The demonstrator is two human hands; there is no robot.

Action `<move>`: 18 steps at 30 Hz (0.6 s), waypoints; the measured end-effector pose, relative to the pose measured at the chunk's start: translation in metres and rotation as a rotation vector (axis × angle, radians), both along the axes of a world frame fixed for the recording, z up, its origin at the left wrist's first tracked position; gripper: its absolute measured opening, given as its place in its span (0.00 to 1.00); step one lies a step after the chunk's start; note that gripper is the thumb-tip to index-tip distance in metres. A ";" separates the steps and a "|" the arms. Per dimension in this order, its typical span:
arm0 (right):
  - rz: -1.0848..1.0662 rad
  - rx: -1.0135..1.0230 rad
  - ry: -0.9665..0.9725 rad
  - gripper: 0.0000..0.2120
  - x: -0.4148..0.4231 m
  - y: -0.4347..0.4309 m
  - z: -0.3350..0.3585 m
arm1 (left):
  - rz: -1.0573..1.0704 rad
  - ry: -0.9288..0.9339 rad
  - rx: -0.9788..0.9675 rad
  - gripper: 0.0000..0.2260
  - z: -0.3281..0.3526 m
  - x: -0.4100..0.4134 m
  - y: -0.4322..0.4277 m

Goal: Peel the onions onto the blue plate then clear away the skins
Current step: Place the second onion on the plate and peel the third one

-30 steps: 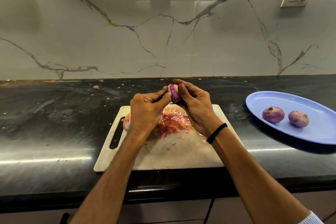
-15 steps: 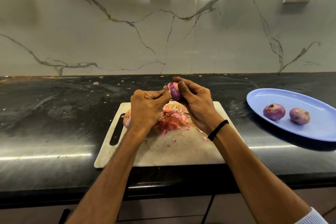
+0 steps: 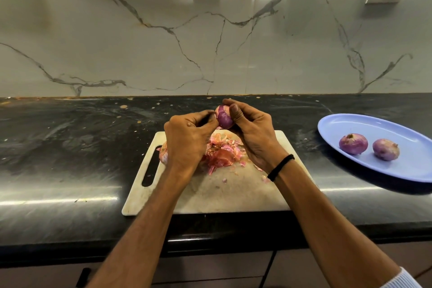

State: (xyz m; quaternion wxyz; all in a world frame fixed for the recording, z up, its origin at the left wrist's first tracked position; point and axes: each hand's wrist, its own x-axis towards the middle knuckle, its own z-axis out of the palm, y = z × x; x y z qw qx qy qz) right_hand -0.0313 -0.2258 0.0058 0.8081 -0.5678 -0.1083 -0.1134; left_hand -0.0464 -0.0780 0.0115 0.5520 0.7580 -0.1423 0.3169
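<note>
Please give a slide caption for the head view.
Left hand and right hand peel a red onion over skins on the cutting board; two onions lie on the blue plate.

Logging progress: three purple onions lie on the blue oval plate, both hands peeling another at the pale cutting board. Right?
Head view: two purple onions, not three, lie on the blue oval plate; left hand and right hand peel another onion at the pale cutting board.

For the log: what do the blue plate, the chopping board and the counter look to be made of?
Blue plate: likely plastic or melamine, smooth, evenly coloured, softly shiny. Chopping board: probably plastic, off-white, matte, stained and scuffed, with a cut-out handle slot. Counter: seemingly polished dark stone, glossy, with streaky light reflections and pale veining.
</note>
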 end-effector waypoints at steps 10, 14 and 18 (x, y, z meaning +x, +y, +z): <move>-0.080 -0.048 -0.033 0.19 0.002 0.000 -0.001 | -0.004 0.005 0.003 0.13 -0.001 -0.001 -0.004; -0.094 -0.083 -0.048 0.17 0.001 -0.001 0.000 | -0.005 -0.007 0.014 0.12 -0.002 0.000 -0.004; -0.086 -0.101 -0.056 0.16 0.000 -0.001 0.000 | -0.010 -0.012 0.023 0.10 -0.001 0.000 -0.004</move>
